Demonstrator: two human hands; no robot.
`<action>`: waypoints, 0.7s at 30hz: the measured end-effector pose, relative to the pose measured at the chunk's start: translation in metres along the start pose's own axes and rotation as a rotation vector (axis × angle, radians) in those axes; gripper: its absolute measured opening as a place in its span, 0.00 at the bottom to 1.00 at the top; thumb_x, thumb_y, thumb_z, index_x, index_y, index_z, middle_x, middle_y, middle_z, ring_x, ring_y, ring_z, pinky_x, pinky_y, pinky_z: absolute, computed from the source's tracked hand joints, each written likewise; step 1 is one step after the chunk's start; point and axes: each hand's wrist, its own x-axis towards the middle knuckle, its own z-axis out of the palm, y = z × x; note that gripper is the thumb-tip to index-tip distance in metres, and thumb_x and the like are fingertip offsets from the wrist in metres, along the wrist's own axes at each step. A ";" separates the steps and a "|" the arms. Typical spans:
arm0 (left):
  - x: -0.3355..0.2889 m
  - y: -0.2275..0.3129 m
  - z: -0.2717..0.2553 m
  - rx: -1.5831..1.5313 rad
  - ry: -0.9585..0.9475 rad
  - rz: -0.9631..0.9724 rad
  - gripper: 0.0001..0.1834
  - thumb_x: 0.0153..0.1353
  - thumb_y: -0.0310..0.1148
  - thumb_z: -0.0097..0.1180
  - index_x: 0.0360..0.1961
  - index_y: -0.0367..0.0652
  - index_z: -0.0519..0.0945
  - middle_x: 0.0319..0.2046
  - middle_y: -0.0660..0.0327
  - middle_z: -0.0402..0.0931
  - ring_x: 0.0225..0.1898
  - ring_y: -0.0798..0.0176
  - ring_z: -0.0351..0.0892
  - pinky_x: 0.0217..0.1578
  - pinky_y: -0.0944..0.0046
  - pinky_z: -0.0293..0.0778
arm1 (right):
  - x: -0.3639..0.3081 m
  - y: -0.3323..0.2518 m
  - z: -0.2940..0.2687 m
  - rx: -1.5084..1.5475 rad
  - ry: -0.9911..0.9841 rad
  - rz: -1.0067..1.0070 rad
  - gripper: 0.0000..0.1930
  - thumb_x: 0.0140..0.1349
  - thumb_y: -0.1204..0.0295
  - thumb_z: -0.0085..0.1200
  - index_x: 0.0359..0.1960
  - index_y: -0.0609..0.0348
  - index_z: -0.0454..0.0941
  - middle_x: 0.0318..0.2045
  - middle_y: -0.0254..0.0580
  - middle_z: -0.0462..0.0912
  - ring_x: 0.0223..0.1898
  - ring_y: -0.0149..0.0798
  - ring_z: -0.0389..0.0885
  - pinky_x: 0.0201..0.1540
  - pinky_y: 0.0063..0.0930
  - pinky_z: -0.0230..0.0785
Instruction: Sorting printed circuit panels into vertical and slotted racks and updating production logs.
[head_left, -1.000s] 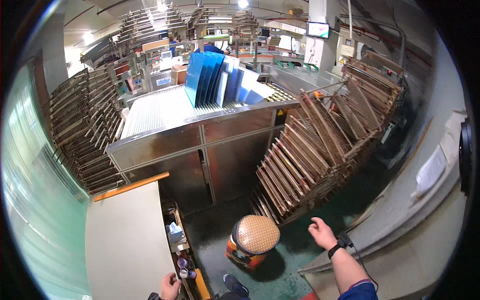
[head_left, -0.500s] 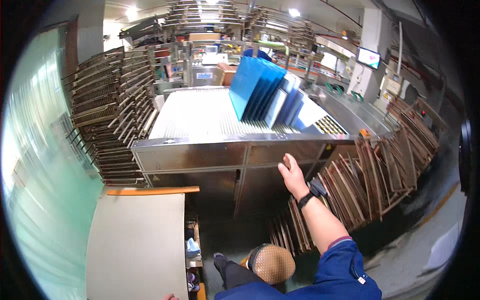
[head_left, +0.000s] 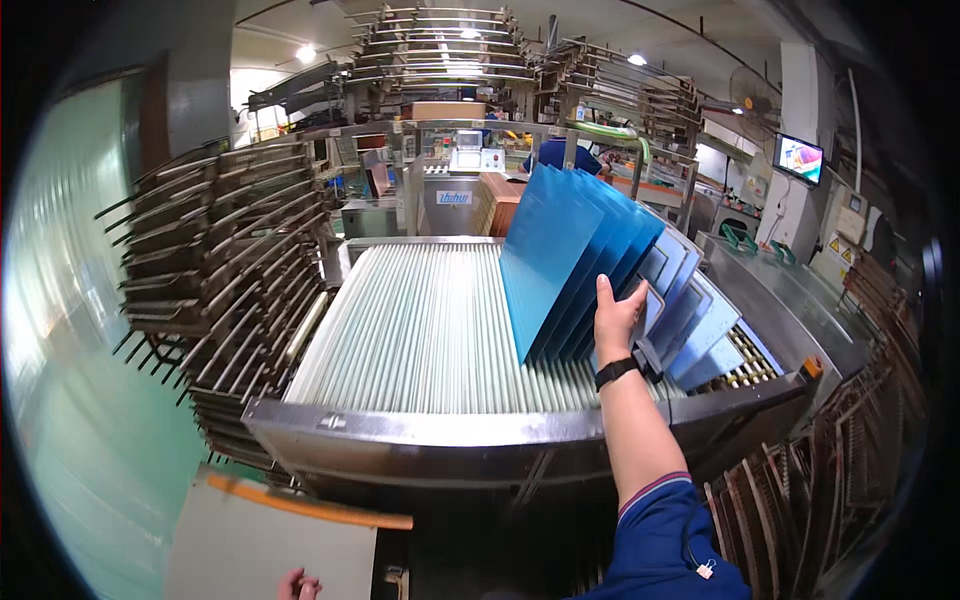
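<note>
Several blue sheets (head_left: 560, 255) lean in a row, tilted on edge, on a bed of pale ribbed rollers (head_left: 420, 330). Just right of them stand light blue-grey panels (head_left: 690, 300), some with a framed outline. My right hand (head_left: 617, 322), a dark band at its wrist, reaches in where sheets and panels meet. Its thumb points up, apart from the fingers, whose tips are partly hidden against the panels; no firm grip shows. Low at the bottom edge, my left hand (head_left: 299, 585) hangs over the pale tabletop, fingers loosely bent and apart, holding nothing.
A metal rim (head_left: 440, 425) borders the roller bed. Brown slatted racks (head_left: 220, 290) are stacked at the left, with more racks (head_left: 820, 490) at the lower right. The pale table (head_left: 270, 545) has an orange edge strip. Beyond the machine, a person (head_left: 565, 155) in blue is partly hidden.
My right hand has moved forward and up from before the machine to the leaning panels. The view has come closer to the roller bed. My left hand shows more at the bottom edge.
</note>
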 end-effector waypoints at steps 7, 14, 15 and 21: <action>0.121 0.117 0.192 0.013 -0.508 0.566 0.17 0.60 0.24 0.57 0.52 0.36 0.76 0.40 0.60 0.79 0.43 0.66 0.80 0.48 0.66 0.74 | 0.000 0.010 0.052 0.034 -0.091 -0.219 0.51 0.54 0.50 0.67 0.67 0.73 0.52 0.63 0.66 0.61 0.66 0.62 0.58 0.70 0.47 0.49; 0.166 0.140 0.289 0.057 -0.589 0.550 0.16 0.58 0.27 0.61 0.49 0.36 0.80 0.36 0.56 0.82 0.38 0.62 0.82 0.41 0.63 0.77 | -0.005 -0.003 0.087 0.024 -0.168 -0.410 0.20 0.58 0.70 0.60 0.52 0.58 0.71 0.42 0.52 0.77 0.45 0.57 0.77 0.47 0.45 0.71; 0.175 0.131 0.291 0.158 -0.569 0.599 0.16 0.59 0.29 0.61 0.48 0.36 0.80 0.36 0.55 0.82 0.37 0.62 0.82 0.40 0.62 0.77 | -0.005 -0.007 0.090 0.028 -0.194 -0.403 0.17 0.59 0.69 0.59 0.48 0.59 0.73 0.41 0.53 0.78 0.43 0.59 0.77 0.45 0.45 0.71; 0.173 0.134 0.307 0.396 -0.619 0.829 0.14 0.58 0.34 0.60 0.44 0.41 0.83 0.34 0.52 0.81 0.35 0.51 0.82 0.37 0.59 0.78 | 0.076 -0.032 0.100 -0.022 -0.125 -0.307 0.11 0.61 0.66 0.58 0.32 0.64 0.77 0.30 0.57 0.82 0.34 0.59 0.81 0.37 0.45 0.71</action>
